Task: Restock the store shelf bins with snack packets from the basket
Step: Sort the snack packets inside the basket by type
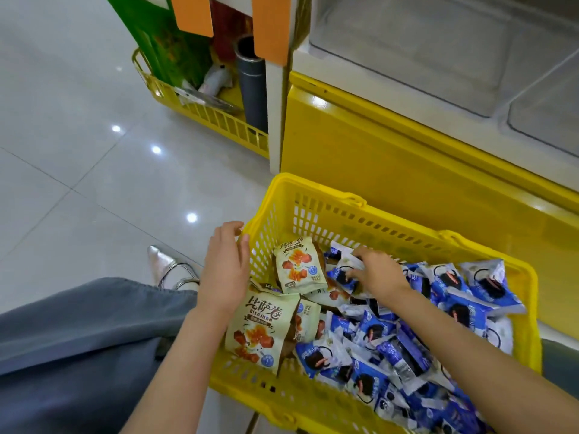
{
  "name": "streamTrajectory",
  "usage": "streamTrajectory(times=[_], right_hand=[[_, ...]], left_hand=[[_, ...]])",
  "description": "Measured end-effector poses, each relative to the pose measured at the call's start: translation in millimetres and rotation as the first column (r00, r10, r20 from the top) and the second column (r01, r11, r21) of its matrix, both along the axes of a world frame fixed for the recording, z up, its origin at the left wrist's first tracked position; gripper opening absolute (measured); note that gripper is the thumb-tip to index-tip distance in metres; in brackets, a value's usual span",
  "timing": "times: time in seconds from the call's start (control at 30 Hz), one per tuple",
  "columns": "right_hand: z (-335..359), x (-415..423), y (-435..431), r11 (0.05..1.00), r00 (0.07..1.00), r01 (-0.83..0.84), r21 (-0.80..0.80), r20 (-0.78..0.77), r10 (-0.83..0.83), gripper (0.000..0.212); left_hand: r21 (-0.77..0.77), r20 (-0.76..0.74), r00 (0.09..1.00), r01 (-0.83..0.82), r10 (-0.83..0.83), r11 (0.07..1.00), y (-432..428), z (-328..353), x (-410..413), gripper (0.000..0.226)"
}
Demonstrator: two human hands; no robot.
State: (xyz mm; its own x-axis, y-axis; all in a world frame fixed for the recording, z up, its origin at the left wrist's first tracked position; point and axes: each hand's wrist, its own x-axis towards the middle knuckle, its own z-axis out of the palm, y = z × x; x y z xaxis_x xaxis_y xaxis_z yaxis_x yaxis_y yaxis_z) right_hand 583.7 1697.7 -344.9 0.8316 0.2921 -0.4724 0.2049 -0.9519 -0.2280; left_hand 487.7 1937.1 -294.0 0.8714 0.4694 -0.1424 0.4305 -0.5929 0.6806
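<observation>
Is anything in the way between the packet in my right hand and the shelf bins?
Nothing visible. The right hand grips a blue packet in the basket; the clear bins above look open, with no obstacle between.

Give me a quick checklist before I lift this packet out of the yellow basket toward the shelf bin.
1. Left hand holds the yellow plastic basket at its rim: ok.
2. Right hand pinches a blue and white snack packet: ok.
3. Only one packet pinched: cannot tell.
4. Clear plastic shelf bin above has room: ok, looks empty.
5. Beige and orange snack packets out of the grip: ok.
</observation>
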Motion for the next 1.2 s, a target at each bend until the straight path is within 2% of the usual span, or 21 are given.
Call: streamTrajectory(times=[0.07, 0.1, 0.17, 0.23, 0.3, 0.37, 0.43, 0.47, 0.53, 0.6, 0.63, 0.77, 0.87, 1.0, 1.1, 1.2], right_hand=[[20.4, -0.7, 0.0, 0.992, 0.992, -0.010, 0.127, 0.123, -0.005, 0.044], [31.8, -2.1, 1.4, 0.978, 0.985, -0.014, 0.208, 0.171, -0.022, 0.044], [57.2, -9.5, 7.7, 0.921, 0.974, -0.008, 0.390, 0.211, -0.081, 0.039], [79.2, -18.7, 17.6, 0.827, 0.987, 0.038, 0.561, 0.106, -0.118, 0.033], [91.9, -25.3, 26.5, 0.726, 0.990, 0.134, 0.675, -0.058, -0.128, 0.026], [92.9, -25.0, 29.1, 0.635, 0.978, 0.208, 0.744, -0.161, -0.132, 0.022], [82.4, -20.3, 26.4, 0.610, 0.979, 0.205, 0.765, -0.153, -0.137, 0.027], [71.1, -17.7, 22.9, 0.645, 0.980, 0.194, 0.740, -0.123, -0.153, 0.028], [38.5, -11.1, 14.2, 0.786, 0.982, 0.184, 0.590, -0.073, -0.175, 0.031], [3.7, -6.3, 7.9, 0.908, 0.983, 0.178, 0.379, -0.105, -0.149, 0.041], [-10.6, -5.1, 6.2, 0.940, 0.980, 0.174, 0.295, -0.146, -0.136, 0.047], [-45.9, -2.9, 6.3, 0.972, 0.975, 0.155, 0.176, -0.184, -0.122, 0.056], [-59.7, -2.3, 10.3, 0.984, 0.986, 0.143, 0.105, -0.103, -0.132, 0.053], [-64.3, 1.0, 16.1, 0.993, 0.989, 0.119, -0.021, 0.095, -0.116, 0.040], [-64.4, 5.3, 21.5, 0.989, 0.982, 0.145, -0.011, 0.121, -0.143, 0.032], [-63.8, 12.8, 24.1, 0.992, 0.986, 0.099, -0.083, 0.146, -0.086, 0.028]], left_hand=[[0.121, 0.110, 0.994, 0.011, -0.024, 0.993, -10.3, 12.0, 1.6, 0.026], [0.134, 0.147, 0.986, 0.059, -0.079, 0.989, -17.9, 17.3, 2.3, 0.027], [0.016, 0.148, 0.966, 0.211, -0.211, 0.977, -36.3, 23.8, 0.8, 0.030], [-0.226, 0.104, 0.945, 0.325, -0.309, 0.918, -52.8, 25.3, -1.9, 0.038], [-0.456, 0.083, 0.940, 0.332, -0.332, 0.826, -62.3, 24.1, -5.0, 0.037], [-0.554, 0.077, 0.957, 0.275, -0.281, 0.786, -64.1, 21.3, -7.0, 0.031], [-0.537, 0.073, 0.973, 0.225, -0.221, 0.813, -60.3, 19.5, -7.9, 0.029], [-0.526, 0.071, 0.979, 0.199, -0.191, 0.827, -57.7, 19.3, -7.7, 0.028], [-0.543, 0.069, 0.990, 0.138, -0.120, 0.828, -53.1, 20.3, -5.9, 0.026], [-0.573, 0.076, 0.996, 0.086, -0.052, 0.815, -49.2, 22.2, -2.9, 0.023], [-0.589, 0.078, 0.997, 0.064, -0.022, 0.805, -47.4, 23.3, -1.7, 0.022], [-0.618, 0.074, 0.996, 0.002, 0.055, 0.786, -41.9, 23.8, 0.2, 0.022], [-0.635, 0.067, 0.994, -0.022, 0.083, 0.772, -39.8, 23.2, 2.0, 0.023], [-0.638, 0.057, 0.993, -0.042, 0.101, 0.769, -38.2, 21.3, 4.9, 0.020], [-0.636, 0.057, 0.993, -0.047, 0.107, 0.770, -37.4, 18.5, 5.0, 0.019], [-0.628, 0.051, 0.993, -0.050, 0.105, 0.776, -37.8, 16.8, 4.0, 0.021]])
